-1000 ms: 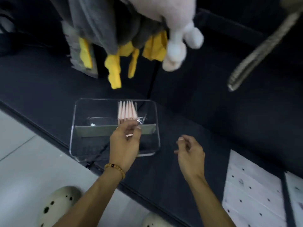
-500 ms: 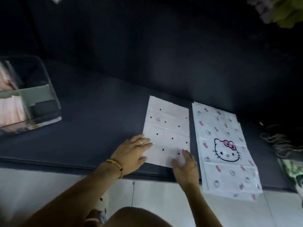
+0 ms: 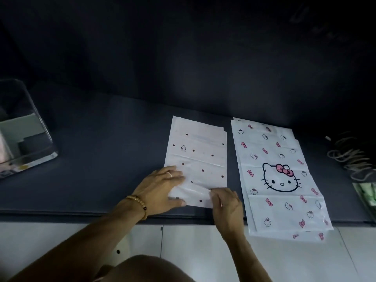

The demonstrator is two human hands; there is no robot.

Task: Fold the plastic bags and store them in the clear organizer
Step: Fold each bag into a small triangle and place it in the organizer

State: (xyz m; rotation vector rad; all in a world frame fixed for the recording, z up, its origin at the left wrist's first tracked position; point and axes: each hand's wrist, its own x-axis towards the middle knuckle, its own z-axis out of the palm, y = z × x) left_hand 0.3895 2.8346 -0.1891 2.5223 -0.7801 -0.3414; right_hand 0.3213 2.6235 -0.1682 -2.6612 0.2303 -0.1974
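Observation:
A white plastic bag with dark dots (image 3: 200,151) lies flat on the dark mat (image 3: 105,159). My left hand (image 3: 160,189) presses flat on the bag's near left corner, fingers spread. My right hand (image 3: 225,206) pinches the bag's near edge, which is lifted slightly off the mat. To the right lies a stack of white bags printed with a cat face and pink bows (image 3: 278,176). The clear organizer (image 3: 30,139) stands at the far left edge, partly cut off, with a divider and pale folded bags inside.
A tangle of light cord (image 3: 350,157) lies at the far right, with a green printed item (image 3: 366,192) beside it. The mat's near edge (image 3: 81,217) borders a white tiled floor (image 3: 61,241). My knee (image 3: 150,267) shows at the bottom.
The view swung from the organizer to the bags. My hands left the organizer, came to the dotted bag's near end, and the right hand has now pinched and lifted its edge.

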